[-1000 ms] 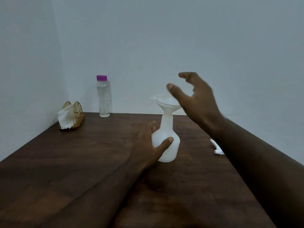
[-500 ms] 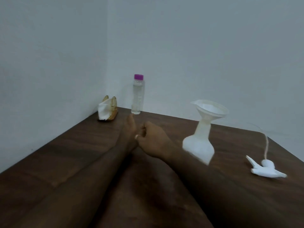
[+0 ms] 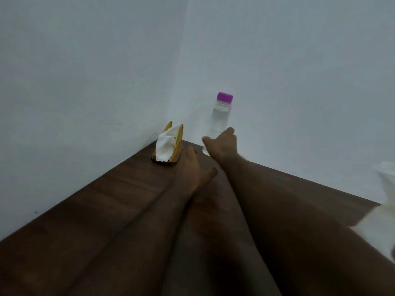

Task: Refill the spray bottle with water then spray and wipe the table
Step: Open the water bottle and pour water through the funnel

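Observation:
A clear water bottle (image 3: 221, 116) with a purple cap stands at the back of the dark wooden table (image 3: 96, 210), against the wall. My right hand (image 3: 222, 144) is at its lower part, thumb on the left side and fingers curling round the right side. My left hand (image 3: 190, 167) lies on the table with straight fingers and the thumb spread, just right of the napkin holder. The white spray bottle with the funnel (image 3: 384, 189) shows only as a blurred white shape at the right edge.
A gold wire napkin holder (image 3: 171, 144) with white napkins sits in the table's far corner, where two pale walls meet. Both forearms stretch across the middle of the table.
The view has swung left, pushing the spray bottle and funnel to the right edge. My right hand has reached forward to the water bottle. My left hand has slid forward beside the napkin holder.

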`<state>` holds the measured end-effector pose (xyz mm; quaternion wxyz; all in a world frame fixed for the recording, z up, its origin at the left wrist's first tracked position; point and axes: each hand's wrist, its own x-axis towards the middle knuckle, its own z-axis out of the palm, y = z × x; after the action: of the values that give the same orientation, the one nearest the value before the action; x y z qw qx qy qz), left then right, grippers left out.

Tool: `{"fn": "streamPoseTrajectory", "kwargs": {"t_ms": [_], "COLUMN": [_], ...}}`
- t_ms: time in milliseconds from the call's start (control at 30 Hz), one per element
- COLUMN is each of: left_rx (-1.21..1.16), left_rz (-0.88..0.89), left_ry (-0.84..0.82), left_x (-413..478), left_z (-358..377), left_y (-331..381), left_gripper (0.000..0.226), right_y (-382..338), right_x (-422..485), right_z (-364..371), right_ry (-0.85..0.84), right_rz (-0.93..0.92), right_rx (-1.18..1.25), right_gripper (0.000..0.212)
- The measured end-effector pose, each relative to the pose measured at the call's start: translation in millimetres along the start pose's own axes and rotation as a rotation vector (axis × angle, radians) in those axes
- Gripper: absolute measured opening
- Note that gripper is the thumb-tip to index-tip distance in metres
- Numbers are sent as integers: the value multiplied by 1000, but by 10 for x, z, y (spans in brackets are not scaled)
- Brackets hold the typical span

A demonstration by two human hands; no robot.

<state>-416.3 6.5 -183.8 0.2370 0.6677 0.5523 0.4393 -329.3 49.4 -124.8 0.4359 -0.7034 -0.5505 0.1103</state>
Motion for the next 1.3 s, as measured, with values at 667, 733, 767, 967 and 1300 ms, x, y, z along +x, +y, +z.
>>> {"fn": "streamPoseTrajectory", "kwargs": {"t_ms": [667, 733, 767, 967, 1300], "left_rx": [-68, -23, -21, 11, -168], "left_rz": [29, 86, 113, 239, 127], "left_ry": [10, 65, 80, 140, -3], "left_x": [156, 66, 15, -331, -1147], "left_z": [21, -6, -18, -48, -165], "left_y": [-85, -32, 15, 123, 435], "left_gripper": [62, 57, 54, 25, 18], "right_y": [90, 101, 96, 174, 350], "right_x": [237, -18, -152, -958, -2001], "right_z": [-136, -290, -372, -843, -1609], "right_ry": [30, 24, 18, -36, -132], "right_rz": [-63, -66, -66, -60, -128], "right_rx": [-49, -49, -46, 25, 162], "right_gripper": [67, 66, 65, 57, 51]}}
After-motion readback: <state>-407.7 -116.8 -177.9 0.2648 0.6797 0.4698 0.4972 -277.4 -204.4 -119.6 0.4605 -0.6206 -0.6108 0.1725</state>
